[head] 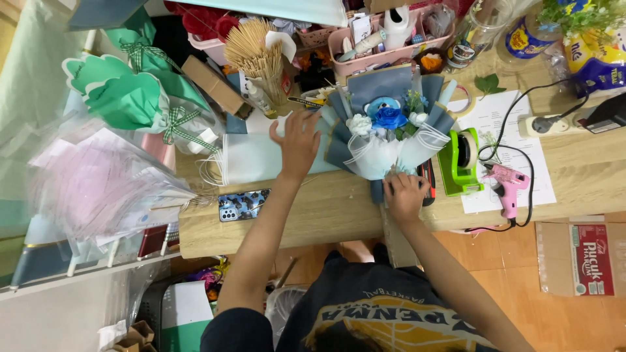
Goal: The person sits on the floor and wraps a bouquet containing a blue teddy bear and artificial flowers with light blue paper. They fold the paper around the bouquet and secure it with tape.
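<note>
The right hand (pixel 404 195) is closest to the camera, lying knuckles-up on the wooden table (pixel 326 215) with its fingers curled down over the base of a small bouquet (pixel 385 133). Whether the fingertips pinch the stem wrap or only press on it cannot be told, since they are hidden under the hand. Just to the right of this hand and touching its edge lies a dark tool with an orange stripe (pixel 427 181), and a little further right stands a green tape dispenser (pixel 462 161). Beyond that, well to the right, a pink glue gun (pixel 505 186) rests on a white sheet of paper (pixel 515 130).

The left hand (pixel 297 140) sits a bit further away, fingers spread and palm flat on a pale blue sheet of wrapping paper (pixel 254 160), its fingertips reaching the left edge of the bouquet's wrap. Near this arm, on its left side and closer to the table edge, lies a phone in a blue patterned case (pixel 243 205).

The bouquet fans out between and beyond both hands: grey-blue and white wrapping, a blue rose, white blooms and a small blue teddy bear in the middle.

Further beyond the left hand stands a bundle of wooden skewers (pixel 257 55) in a holder, and beyond the bouquet is a pink basket (pixel 385 55) of supplies.
</note>
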